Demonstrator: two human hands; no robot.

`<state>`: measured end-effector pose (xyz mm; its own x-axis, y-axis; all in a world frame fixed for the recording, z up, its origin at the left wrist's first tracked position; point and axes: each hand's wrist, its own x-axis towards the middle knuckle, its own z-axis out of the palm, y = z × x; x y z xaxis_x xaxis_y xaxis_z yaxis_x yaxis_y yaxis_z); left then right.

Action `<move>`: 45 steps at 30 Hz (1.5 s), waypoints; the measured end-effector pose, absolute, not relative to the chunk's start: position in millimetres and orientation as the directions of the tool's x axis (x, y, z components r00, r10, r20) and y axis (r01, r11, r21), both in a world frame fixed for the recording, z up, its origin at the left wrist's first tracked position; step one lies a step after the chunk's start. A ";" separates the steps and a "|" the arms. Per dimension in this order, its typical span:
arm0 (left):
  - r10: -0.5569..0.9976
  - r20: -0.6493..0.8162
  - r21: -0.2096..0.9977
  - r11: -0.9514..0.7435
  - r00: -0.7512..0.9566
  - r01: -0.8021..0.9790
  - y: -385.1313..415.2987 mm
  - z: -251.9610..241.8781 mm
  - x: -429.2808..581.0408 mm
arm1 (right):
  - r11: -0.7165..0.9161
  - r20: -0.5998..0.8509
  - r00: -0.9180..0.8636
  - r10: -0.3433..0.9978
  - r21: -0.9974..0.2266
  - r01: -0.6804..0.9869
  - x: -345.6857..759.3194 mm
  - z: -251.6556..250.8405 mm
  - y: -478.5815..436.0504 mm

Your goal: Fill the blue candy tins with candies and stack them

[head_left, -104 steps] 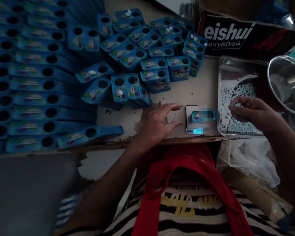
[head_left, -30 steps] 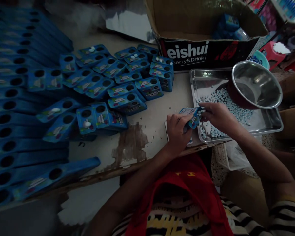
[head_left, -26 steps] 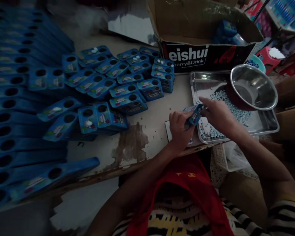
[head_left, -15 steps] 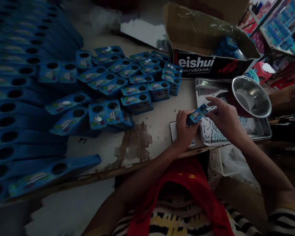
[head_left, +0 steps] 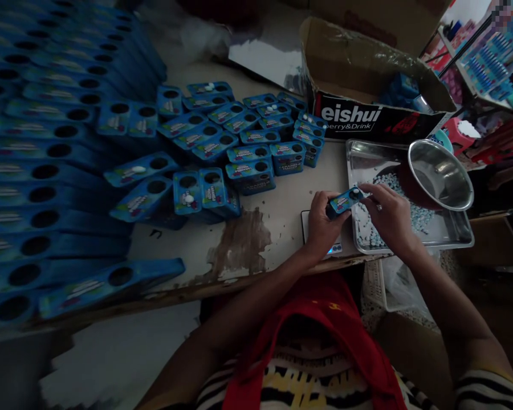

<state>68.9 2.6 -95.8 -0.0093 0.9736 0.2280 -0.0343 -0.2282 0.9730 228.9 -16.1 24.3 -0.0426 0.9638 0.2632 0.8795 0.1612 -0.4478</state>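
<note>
My left hand (head_left: pixel 324 225) is closed around a small blue candy box (head_left: pixel 344 202), which lies tilted over the left rim of a metal tray (head_left: pixel 447 242). White candies (head_left: pixel 356 191) show at the box's opening. My right hand (head_left: pixel 389 216) is bent at that opening, its thumb and fingertips drawn together; a pale bit shows among the fingers, and the rest of what they hold is hidden. Loose white and light blue candies (head_left: pixel 370 230) are spread over the tray's floor. Partly under my left hand lies a small scale (head_left: pixel 305 222) with a lit blue display.
A metal bowl (head_left: pixel 442 173) leans in the tray's right side. Behind stands an open cardboard carton (head_left: pixel 346 117) with some blue boxes inside. Several blue boxes (head_left: pixel 250 173) stand mid-table, a few with white candies on top; long rows of them (head_left: pixel 47 193) fill the left.
My right hand has drawn closer to the box's opening, and the candies that stuck out from its fingers are now mostly at the opening. The view has shifted slightly left.
</note>
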 end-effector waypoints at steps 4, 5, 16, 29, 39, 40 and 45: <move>0.969 0.245 0.970 -0.245 -0.016 0.004 5.5 -95.2 68.6 | 0.152 0.224 -0.075 0.972 -0.351 0.924 223.1 18.2 -18.9; 0.968 0.249 0.969 -0.249 -0.011 0.009 6.8 -95.2 68.6 | 0.159 0.216 -0.085 0.973 -0.353 0.922 222.0 16.8 -18.8; 0.972 0.224 0.974 -0.225 0.072 0.008 -16.5 -33.3 -23.0 | 0.279 0.322 -0.210 0.923 -0.186 0.942 264.6 -22.6 4.0; 0.879 0.287 0.941 -0.184 -0.380 0.284 -39.5 22.8 -284.2 | 0.924 0.254 -0.894 0.369 -0.202 0.324 -46.2 -6.0 117.7; 0.939 0.292 0.863 -0.175 -0.185 0.474 -49.2 3.2 -288.9 | 0.960 -0.043 -0.961 0.275 0.066 0.272 -97.0 -34.3 116.6; 0.952 0.273 0.856 -0.175 -0.137 0.486 -45.6 5.0 -290.5 | 0.965 -0.047 -0.966 0.256 0.075 0.252 -92.1 -33.1 115.7; 0.986 0.153 0.823 -0.166 0.069 0.543 -24.9 -0.2 -303.9 | 0.955 -0.090 -0.955 0.282 0.119 0.271 -75.6 -26.7 111.3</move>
